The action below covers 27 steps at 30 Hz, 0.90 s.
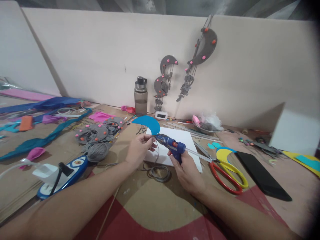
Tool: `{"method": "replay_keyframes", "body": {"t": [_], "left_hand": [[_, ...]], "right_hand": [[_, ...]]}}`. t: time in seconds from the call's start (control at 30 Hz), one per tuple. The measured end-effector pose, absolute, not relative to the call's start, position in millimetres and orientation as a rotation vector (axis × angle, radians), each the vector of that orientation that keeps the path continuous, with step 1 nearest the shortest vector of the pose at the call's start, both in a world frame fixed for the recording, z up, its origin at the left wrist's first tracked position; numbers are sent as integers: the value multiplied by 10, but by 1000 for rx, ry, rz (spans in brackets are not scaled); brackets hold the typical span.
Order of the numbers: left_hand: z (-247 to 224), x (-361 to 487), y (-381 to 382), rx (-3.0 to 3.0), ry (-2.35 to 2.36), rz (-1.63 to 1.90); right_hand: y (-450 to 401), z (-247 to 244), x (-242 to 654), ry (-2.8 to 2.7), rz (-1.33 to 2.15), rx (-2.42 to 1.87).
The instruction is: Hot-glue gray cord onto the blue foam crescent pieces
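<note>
My left hand (142,147) is closed in a pinch at the lower tip of a blue crescent cutout (150,122). A thin grey cord (160,174) runs down from beside these fingertips into a loose coil on the cardboard. Wrapped round the handle of a blue glue gun (171,144) is my right hand (187,170). The gun's nozzle points left, close to the left fingertips and the crescent's tip; whether it touches cannot be made out. A clear glue stick (198,154) sticks out of its back. Under both lies a white sheet (175,133).
Scissors (226,178) and a black phone (262,175) lie right. Left are a power strip (65,178), grey yarn ball (98,151) and grey felt decorations (96,133). A bottle (140,98) and small digital clock (161,115) stand behind; crescent hangings (208,46) hang on the wall.
</note>
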<state>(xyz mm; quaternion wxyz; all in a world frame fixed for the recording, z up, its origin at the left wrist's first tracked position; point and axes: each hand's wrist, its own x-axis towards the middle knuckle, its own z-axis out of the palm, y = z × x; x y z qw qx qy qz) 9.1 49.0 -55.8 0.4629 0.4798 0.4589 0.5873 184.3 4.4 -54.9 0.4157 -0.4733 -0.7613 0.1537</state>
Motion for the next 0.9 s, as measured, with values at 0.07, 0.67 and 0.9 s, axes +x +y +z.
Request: {"method": "replay_keyframes", "body": {"t": [0.07, 0.67, 0.9], "left_hand": [[-542, 91, 484, 1173, 1136, 1443], [-531, 80, 495, 1083, 1050, 1517], [-560, 54, 511, 1080, 1063, 1488]], "right_hand": [[51, -554, 1844, -1911, 390, -1179], [77, -589, 1867, -1904, 373, -1236], [92, -534, 1899, -1813, 380, -1302]]}}
